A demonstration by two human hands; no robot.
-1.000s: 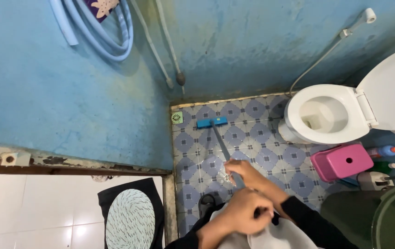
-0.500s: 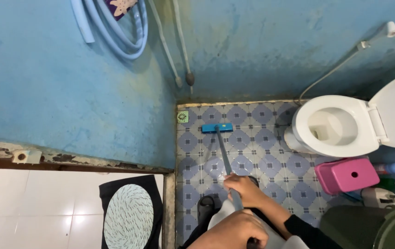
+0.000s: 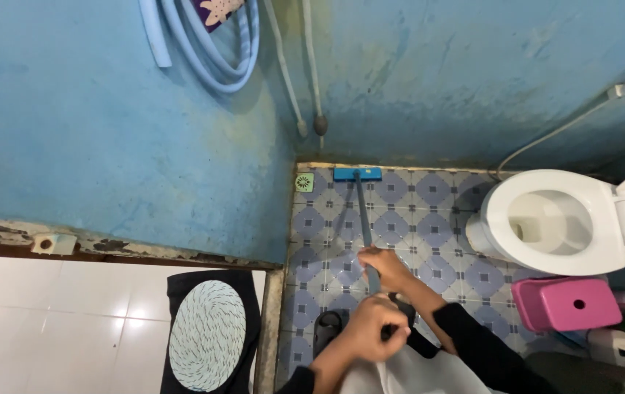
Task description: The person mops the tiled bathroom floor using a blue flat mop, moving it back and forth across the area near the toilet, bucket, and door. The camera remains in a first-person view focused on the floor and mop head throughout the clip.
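A long-handled floor brush with a blue head (image 3: 357,174) rests on the patterned blue floor tiles (image 3: 407,211), its head against the base of the far blue wall. Its grey handle (image 3: 363,211) runs back toward me. My right hand (image 3: 385,267) is closed around the handle partway down, with a black sleeve behind it. My left hand (image 3: 372,328) grips the handle's near end, close to my body.
A white toilet (image 3: 561,222) with its lid up stands at the right, with a pink stool (image 3: 566,303) in front of it. A green floor drain (image 3: 304,182) sits in the far corner. Coiled blue hose (image 3: 206,51) hangs on the wall. A round-patterned doormat (image 3: 206,335) lies outside the raised threshold (image 3: 267,321).
The brush head has slid away from me across the tiles to the foot of the far wall. Both hands stayed on the handle and pushed forward.
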